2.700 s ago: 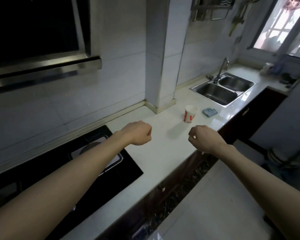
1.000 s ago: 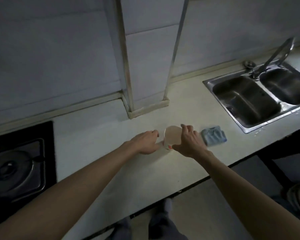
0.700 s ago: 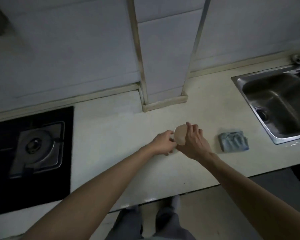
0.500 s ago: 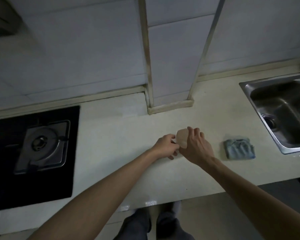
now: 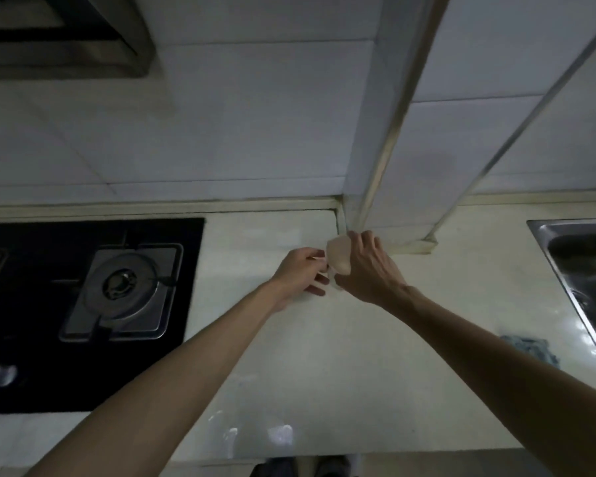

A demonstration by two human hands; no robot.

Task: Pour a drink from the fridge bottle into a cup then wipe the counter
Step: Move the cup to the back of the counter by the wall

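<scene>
- Cup (image 5: 338,258) now up against the back edge of the surface (image 5: 324,356), at the foot of the tiled pillar (image 5: 386,132); half a second ago sat further out toward the middle, nearer the cloth.
- Right hand (image 5: 367,270) closed round the cup's far side and rim; left hand (image 5: 301,273) loosely curled, fingertips touching the cup's left side, so both on it. Cannot tell whether lifted or sliding on the surface.
- Means, as a judgement: cup being parked for the pour; no fridge bottle in view, nothing poured, wiping not begun.
- Blue cloth (image 5: 530,349) lying near the front right of the surface, well apart from the cup, partly hidden by the right forearm.
- Gas hob (image 5: 124,284) to the left, sink (image 5: 585,270) at the right edge; broad bare stretch between them, down to the front edge.
- Tight at the back: wall and pillar just behind the cup, little room for tilting a bottle from that side; approach from the front looks freer.
</scene>
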